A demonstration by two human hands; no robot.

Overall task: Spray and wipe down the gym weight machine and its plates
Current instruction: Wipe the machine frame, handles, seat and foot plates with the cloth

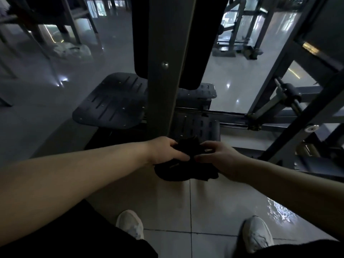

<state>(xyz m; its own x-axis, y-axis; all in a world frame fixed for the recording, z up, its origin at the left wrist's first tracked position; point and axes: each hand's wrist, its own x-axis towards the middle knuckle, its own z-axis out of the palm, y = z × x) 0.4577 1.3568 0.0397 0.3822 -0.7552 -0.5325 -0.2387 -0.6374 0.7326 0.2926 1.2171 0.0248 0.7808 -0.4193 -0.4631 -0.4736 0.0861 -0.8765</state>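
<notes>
A black cloth (186, 170) hangs bunched between both hands, low in front of the weight machine. My left hand (163, 150) grips its upper left part, and my right hand (217, 155) pinches its upper right part. Straight ahead rises the machine's grey upright post (165, 62) with a dark pad behind it. Two black perforated foot plates sit at its base, the left foot plate (111, 103) and the right foot plate (201, 129), which is partly hidden by the cloth. No spray bottle is in view.
The machine's slanted frame bars (279, 71) and a pivot with a shaft (286, 94) stand at the right. Other gym frames (240, 40) stand behind on the glossy floor. My white shoes (130, 224) rest on pale floor tiles below the hands.
</notes>
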